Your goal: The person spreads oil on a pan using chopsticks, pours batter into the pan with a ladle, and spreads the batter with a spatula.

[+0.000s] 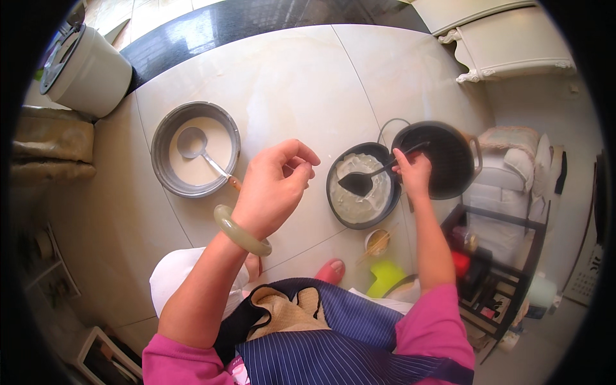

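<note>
My right hand [415, 172] grips the dark handle of a black spatula [357, 184]. Its broad blade is over a spread layer of pale batter [353, 207] in the round plate of an opened electric griddle pan [333, 204]. The black lid [452, 161] lies folded out to the right, partly behind my right hand. My left hand [279, 185], with a pale green bangle [242, 232] on the wrist, hovers between the pan and a grey metal bowl [160, 166]. Its fingers curl towards the thumb, with nothing visible in them. A ladle [195, 144] rests in the bowl's creamy batter [192, 173].
Wooden chopsticks [378, 244] lie across a small cup [374, 236] below the pan. Nearby is a bright green object [385, 279]. A dark-framed rack [512, 274] stands at right, a white bin [96, 72] at upper left. The griddle's cord [389, 122] loops behind it on the tiled floor [288, 86].
</note>
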`<state>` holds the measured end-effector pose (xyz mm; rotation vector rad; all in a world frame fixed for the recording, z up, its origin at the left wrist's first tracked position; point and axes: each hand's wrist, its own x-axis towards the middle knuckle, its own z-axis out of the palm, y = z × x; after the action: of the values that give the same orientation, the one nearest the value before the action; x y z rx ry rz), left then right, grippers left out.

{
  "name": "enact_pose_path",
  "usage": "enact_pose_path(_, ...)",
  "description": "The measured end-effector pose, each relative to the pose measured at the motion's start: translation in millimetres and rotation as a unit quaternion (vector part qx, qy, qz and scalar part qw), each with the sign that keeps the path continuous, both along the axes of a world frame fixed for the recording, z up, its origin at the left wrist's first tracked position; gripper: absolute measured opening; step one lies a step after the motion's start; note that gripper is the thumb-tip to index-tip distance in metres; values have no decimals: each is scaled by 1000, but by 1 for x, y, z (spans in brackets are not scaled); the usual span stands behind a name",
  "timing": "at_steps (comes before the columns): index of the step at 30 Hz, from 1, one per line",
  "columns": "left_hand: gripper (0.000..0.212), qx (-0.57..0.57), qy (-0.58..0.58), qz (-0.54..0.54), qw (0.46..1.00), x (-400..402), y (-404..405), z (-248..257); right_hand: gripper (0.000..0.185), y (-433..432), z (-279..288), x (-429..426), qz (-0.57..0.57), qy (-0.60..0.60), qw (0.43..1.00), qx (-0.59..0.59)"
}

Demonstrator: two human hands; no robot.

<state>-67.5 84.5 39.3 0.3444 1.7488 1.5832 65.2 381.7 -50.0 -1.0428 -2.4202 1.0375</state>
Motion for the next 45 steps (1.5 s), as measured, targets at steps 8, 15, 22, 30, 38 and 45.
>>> enact_pose_path(8, 15, -18, 10, -12, 1000, 3, 10, -6, 28, 21, -20, 11, 27, -6, 992, -119)
enact_pose_path(15, 14, -48, 10, -31, 998, 8, 23, -7, 25, 44, -40, 11, -2, -3, 988, -154)
enact_pose_path(22, 13, -74, -15, -39, 996, 13, 35, -7, 23, 82, -65, 6, -36, 52, 984, -169)
enact_pose_path(30, 12, -77, -8, -49, 996, 18, 41, -10, 22, 119, -61, -4, -70, 108, 984, -122)
enact_pose_path(38, 10, -68, -17, -50, 996, 21, 43, -13, 23, 136, -54, 8, -127, 119, 982, -72)
enact_pose_path(45, 10, -69, -19, -51, 996, 22, 42, -12, 27, 136, -41, 39, -195, 122, 973, -35)
